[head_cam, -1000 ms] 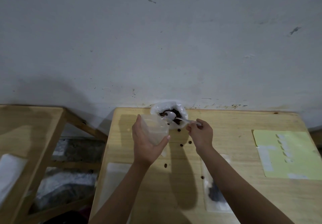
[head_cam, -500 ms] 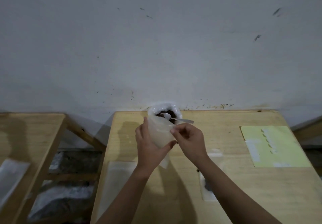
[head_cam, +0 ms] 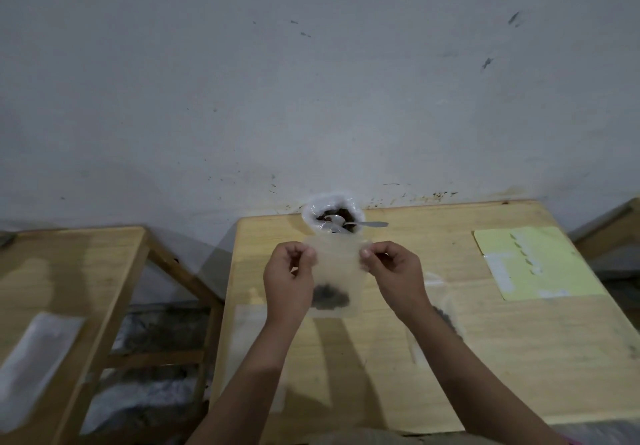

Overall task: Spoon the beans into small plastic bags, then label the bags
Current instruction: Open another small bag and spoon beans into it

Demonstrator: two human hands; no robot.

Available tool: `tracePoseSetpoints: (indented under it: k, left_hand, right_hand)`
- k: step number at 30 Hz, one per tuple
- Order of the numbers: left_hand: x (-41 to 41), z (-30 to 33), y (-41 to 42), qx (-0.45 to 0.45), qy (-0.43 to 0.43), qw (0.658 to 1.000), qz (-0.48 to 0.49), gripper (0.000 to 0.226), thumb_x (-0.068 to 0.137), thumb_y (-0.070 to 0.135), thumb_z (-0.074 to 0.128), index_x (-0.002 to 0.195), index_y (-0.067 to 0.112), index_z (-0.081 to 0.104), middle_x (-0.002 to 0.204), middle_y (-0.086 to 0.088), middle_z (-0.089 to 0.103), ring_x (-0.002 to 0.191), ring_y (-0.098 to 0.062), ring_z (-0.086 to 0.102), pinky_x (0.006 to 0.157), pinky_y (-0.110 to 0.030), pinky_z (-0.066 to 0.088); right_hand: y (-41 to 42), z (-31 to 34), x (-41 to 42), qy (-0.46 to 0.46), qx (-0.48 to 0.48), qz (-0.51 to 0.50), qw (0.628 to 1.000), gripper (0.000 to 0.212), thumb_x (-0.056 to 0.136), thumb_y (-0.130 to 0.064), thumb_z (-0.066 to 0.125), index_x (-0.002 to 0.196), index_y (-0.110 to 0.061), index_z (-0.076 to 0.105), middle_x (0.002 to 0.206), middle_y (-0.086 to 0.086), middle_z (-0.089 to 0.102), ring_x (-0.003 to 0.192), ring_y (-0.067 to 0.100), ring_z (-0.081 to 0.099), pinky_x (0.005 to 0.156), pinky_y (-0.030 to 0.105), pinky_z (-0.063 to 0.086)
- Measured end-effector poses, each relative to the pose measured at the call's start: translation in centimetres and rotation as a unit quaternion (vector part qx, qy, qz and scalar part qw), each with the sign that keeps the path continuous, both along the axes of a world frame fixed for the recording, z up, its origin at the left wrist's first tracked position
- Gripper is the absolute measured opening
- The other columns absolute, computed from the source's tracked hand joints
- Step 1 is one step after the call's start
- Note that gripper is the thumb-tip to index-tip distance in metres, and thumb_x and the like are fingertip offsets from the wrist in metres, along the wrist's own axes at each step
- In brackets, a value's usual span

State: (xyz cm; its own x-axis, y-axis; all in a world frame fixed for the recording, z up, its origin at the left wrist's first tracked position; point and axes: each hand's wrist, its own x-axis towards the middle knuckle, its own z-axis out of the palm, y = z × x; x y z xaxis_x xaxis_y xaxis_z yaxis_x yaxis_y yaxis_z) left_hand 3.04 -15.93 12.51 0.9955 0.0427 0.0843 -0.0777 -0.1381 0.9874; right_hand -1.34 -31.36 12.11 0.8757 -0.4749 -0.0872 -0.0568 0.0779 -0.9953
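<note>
A small clear plastic bag (head_cam: pixel 337 271) hangs upright above the table, with dark beans (head_cam: pixel 330 297) heaped at its bottom. My left hand (head_cam: pixel 289 276) pinches its top left corner. My right hand (head_cam: pixel 393 270) pinches its top right corner. Behind the bag, at the table's far edge by the wall, stands a large open bag of beans (head_cam: pixel 332 218). A metal spoon (head_cam: pixel 367 224) lies in it, handle pointing right.
A yellow label sheet (head_cam: pixel 536 264) lies at the table's right. A filled small bag (head_cam: pixel 446 316) lies right of my right forearm, and flat empty bags (head_cam: pixel 249 323) lie left of my left forearm. A second wooden table (head_cam: pixel 69 271) stands to the left.
My right hand left the spoon in the large bag and took the small bag's top right corner. Both hands now hold the bag flat by its top.
</note>
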Motion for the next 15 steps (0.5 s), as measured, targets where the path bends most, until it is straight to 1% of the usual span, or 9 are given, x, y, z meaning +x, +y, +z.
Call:
tracePoseSetpoints:
  k: [2,3,5,7,10,12,15]
  left_hand:
    - [-0.1,0.1,0.1,0.008,-0.007,1.000,0.001,0.018,0.089,0.005,0.061,0.080,0.020,0.056,0.076,0.001,0.066,0.072,-0.010,0.063,0.068,-0.020,0.051]
    - [-0.2,0.1,0.2,0.016,-0.007,1.000,-0.002,0.019,0.090,0.005,0.059,0.080,0.020,0.056,0.075,0.002,0.065,0.072,-0.009,0.063,0.068,-0.020,0.051]
    - [-0.4,0.2,0.1,0.029,-0.002,1.000,-0.009,0.019,0.091,0.004,0.056,0.080,0.019,0.055,0.075,0.000,0.065,0.069,-0.004,0.061,0.067,-0.018,0.050]
    - [-0.7,0.2,0.0,0.037,0.005,0.999,-0.015,0.022,0.092,0.001,0.053,0.079,0.019,0.054,0.072,0.000,0.063,0.065,0.000,0.059,0.066,-0.015,0.049]
    - [-1.0,0.4,-0.2,0.042,0.007,0.999,-0.026,0.027,0.091,-0.002,0.051,0.075,0.020,0.051,0.068,0.002,0.060,0.064,-0.004,0.057,0.064,-0.014,0.047]
    - [-1.1,0.5,-0.2,0.032,0.005,0.999,-0.034,0.027,0.091,-0.002,0.053,0.074,0.020,0.053,0.068,0.002,0.061,0.064,-0.009,0.058,0.066,-0.020,0.049]
    - [-1.1,0.8,-0.1,0.000,0.009,0.999,-0.053,0.023,0.090,0.004,0.059,0.074,0.020,0.060,0.069,0.000,0.064,0.068,-0.013,0.060,0.068,-0.034,0.053]
  right_hand:
    - [0.0,0.2,-0.5,-0.007,-0.003,0.024,1.000,0.015,0.080,0.000,0.070,0.074,-0.013,0.066,0.072,-0.006,0.069,0.070,0.008,0.062,0.074,0.030,0.052]
    - [0.0,0.3,-0.6,-0.007,-0.009,0.028,1.000,0.016,0.079,0.000,0.071,0.073,-0.013,0.066,0.072,-0.006,0.068,0.070,0.008,0.061,0.073,0.028,0.051]
    - [0.1,0.3,-0.8,-0.008,-0.027,0.024,0.999,0.018,0.080,0.000,0.070,0.071,-0.015,0.064,0.071,-0.004,0.065,0.070,0.010,0.059,0.071,0.029,0.049]
    - [0.1,0.3,-0.9,-0.012,-0.047,0.018,0.999,0.022,0.081,0.000,0.068,0.070,-0.017,0.062,0.069,-0.006,0.062,0.068,0.011,0.057,0.068,0.028,0.048]
    - [0.1,0.5,-1.2,-0.022,-0.077,0.021,0.997,0.024,0.084,0.002,0.065,0.069,-0.017,0.059,0.067,-0.005,0.057,0.066,0.012,0.055,0.065,0.027,0.046]
    - [0.1,0.5,-1.4,-0.020,-0.084,0.020,0.996,0.024,0.085,0.001,0.063,0.069,-0.016,0.058,0.067,-0.003,0.056,0.066,0.012,0.055,0.065,0.028,0.047]
    - [0.0,0.8,-1.6,-0.006,-0.034,0.011,0.999,0.024,0.088,0.001,0.060,0.069,-0.014,0.058,0.068,0.000,0.059,0.066,0.011,0.059,0.069,0.034,0.054]
